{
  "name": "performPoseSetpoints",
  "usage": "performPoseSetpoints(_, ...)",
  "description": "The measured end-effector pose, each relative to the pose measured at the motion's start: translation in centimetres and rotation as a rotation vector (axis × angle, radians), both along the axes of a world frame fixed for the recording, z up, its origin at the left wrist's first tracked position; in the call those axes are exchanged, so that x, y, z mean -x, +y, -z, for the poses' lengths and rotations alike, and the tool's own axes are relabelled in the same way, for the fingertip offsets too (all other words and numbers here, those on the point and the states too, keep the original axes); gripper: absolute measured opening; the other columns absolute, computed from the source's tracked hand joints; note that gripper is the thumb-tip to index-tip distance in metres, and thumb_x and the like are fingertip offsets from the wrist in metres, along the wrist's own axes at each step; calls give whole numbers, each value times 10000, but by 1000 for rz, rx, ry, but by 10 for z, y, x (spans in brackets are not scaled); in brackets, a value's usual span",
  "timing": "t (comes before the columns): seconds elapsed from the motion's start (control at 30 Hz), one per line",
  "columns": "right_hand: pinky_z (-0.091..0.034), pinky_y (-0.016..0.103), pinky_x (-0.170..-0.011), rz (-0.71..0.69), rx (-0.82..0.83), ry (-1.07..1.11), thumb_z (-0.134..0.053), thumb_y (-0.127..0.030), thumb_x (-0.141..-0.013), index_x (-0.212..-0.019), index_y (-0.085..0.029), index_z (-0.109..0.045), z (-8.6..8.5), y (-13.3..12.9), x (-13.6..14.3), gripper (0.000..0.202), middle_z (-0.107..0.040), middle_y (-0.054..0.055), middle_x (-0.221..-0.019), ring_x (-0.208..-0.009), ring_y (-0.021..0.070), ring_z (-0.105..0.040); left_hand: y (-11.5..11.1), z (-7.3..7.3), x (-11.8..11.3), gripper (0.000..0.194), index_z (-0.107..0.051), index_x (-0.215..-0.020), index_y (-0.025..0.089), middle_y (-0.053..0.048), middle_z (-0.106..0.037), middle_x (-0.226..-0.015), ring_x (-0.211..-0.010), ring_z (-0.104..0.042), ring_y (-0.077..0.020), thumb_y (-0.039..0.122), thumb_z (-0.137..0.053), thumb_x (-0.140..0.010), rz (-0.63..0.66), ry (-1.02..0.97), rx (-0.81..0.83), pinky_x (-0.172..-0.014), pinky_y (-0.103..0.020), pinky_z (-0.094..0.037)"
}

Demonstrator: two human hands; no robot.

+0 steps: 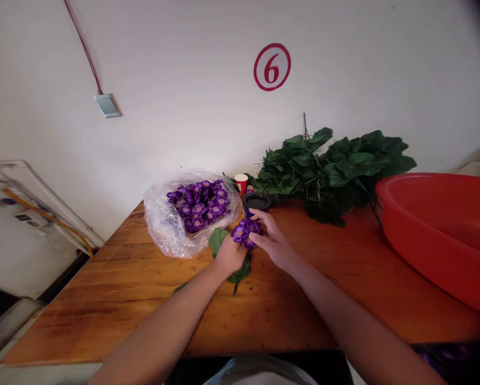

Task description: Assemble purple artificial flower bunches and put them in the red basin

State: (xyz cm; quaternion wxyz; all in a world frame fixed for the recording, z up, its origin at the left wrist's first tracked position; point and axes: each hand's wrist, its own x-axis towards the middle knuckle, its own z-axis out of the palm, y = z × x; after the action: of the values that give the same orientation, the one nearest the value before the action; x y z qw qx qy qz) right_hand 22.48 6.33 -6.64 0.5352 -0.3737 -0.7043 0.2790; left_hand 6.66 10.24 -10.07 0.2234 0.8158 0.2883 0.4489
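Note:
My left hand [231, 254] is closed around the stem of an artificial flower, below its purple blossoms [242, 233]. Green leaves [217, 240] stick out on both sides of that fist, and a stem end points down toward the tabletop. At the right side of the blossoms is my right hand [275, 240], thumb and fingers apart, with the thumb at the petals. Just behind the hands stands a dark round container [257, 201]. To their left, an opened clear plastic bag [160, 230] holds many purple blossoms [200, 206].
Bunches of green artificial leaves [344, 160] lie at the back right against the wall. A large red basin [432, 235] takes up the right side of the wooden table [144, 315]. A small red paper cup [241, 183] is near the wall.

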Motion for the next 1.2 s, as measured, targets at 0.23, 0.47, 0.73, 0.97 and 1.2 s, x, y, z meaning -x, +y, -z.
performPoseSetpoints(0.23, -393, 428, -1010, 115, -162, -334, -402, -324, -981, -1088, -248, -582, 6, -3, 12, 223, -501, 80, -1083, -1093, 223, -477, 1, 0, 0, 121, -643, -832, 144, -44, -681, -785, -732, -623, -180, 125, -539, -773, -32, 123, 64, -685, -290, -501)
performPoseSetpoints(0.47, -342, 482, -1068, 199, -171, -375, -436, -353, -964, -1087, -258, -588, 11, -1, 10, 217, -474, 94, -1191, -1210, 253, -415, 4, 1, -1, 220, -657, -962, 140, -85, -704, -929, -870, -645, -212, 152, -471, -845, 54, 9, 120, -804, -342, -519)
performPoseSetpoints(0.73, -421, 436, -1035, 42, -186, -162, -615, -353, -871, -1161, -297, -618, 6, 4, 1, 295, -538, 79, -1217, -1173, 237, -527, 5, 6, 1, 164, -641, -908, 156, -62, -704, -897, -823, -630, -203, 160, -506, -815, 7, -66, 199, -776, -340, -523)
performPoseSetpoints(0.97, -464, 411, -983, 38, -244, -217, -652, -324, -854, -1119, -313, -695, -1, -1, -1, 268, -616, 64, -1124, -1087, 221, -576, 6, 3, 5, 113, -625, -783, 158, -41, -695, -808, -739, -613, -172, 183, -516, -803, 31, -117, 272, -724, -316, -514)
performPoseSetpoints(1.2, -496, 403, -952, 49, -193, -205, -631, -282, -864, -1106, -336, -716, 2, 5, -4, 261, -668, 44, -1103, -1035, 210, -621, 3, -6, 3, 132, -658, -856, 156, -44, -713, -873, -830, -632, -183, 156, -544, -789, 126, -204, 354, -826, -343, -522)
